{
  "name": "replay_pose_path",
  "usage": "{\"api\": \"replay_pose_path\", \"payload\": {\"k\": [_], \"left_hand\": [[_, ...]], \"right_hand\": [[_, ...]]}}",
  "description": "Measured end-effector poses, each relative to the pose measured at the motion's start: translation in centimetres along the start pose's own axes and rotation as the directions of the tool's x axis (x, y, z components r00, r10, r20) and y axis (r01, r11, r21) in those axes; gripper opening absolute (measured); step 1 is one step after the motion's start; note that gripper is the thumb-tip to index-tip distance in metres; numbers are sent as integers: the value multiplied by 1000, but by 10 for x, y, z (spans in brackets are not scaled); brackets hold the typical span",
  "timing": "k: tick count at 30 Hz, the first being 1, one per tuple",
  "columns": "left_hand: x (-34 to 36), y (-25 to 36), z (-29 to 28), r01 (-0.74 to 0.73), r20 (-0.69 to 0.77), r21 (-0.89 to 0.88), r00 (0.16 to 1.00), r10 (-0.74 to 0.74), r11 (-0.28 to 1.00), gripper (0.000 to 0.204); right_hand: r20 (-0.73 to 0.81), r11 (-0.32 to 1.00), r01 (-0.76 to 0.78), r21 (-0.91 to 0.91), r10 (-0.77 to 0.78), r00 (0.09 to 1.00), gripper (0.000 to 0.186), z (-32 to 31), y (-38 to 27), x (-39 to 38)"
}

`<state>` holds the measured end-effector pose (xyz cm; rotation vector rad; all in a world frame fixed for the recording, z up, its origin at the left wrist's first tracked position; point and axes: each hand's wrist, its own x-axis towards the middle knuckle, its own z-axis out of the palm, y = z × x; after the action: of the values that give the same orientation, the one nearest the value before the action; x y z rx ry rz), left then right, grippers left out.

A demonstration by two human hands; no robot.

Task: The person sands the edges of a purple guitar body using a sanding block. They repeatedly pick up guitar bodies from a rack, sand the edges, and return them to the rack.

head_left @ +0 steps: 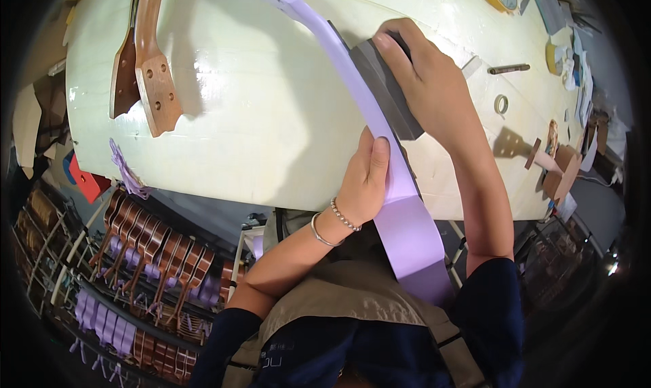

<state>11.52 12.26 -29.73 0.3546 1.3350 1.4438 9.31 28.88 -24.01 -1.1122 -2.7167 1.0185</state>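
- Far left: I see brown and lilac instruments (163, 249) racked below the table (251, 164).
- Left: two wooden necks (159, 93) on the tabletop.
- Centre: left hand (364, 181) closed around the neck of a lilac instrument (410, 228), which slants from table to lap.
- Right of it: right hand (430, 83) clasps a grey block (385, 96) along the neck's right edge; contact I cannot tell.
- Further right: tape roll (497, 107).

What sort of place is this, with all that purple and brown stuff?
Probably a workshop for small guitars: there's a slim lilac guitar-like instrument, long brown wooden necks, and, at lower left, racked rows of glossy brown wooden instruments.
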Motion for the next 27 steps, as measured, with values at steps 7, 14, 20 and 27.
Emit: {"api": "replay_pose_path", "payload": {"k": [7,14,20,27], "left_hand": [[-4,6,-3,138,55,-64,989,-134,988,61],[-2,13,1,42,25,-82,999,-40,996,61],[2,24,2,-81,-89,75,992,88,994,61],[-2,16,5,44,29,-142,999,-41,989,60]], "right_hand": [[-27,999,-9,-40,8,1000,44,2,-7,6],[1,996,94,-11,-94,996,42,1,-2,26],[234,996,-89,-24,92,968,31,-40,25,-105],[90,988,-153,3,152,984,54,-1,-12,48]]}}
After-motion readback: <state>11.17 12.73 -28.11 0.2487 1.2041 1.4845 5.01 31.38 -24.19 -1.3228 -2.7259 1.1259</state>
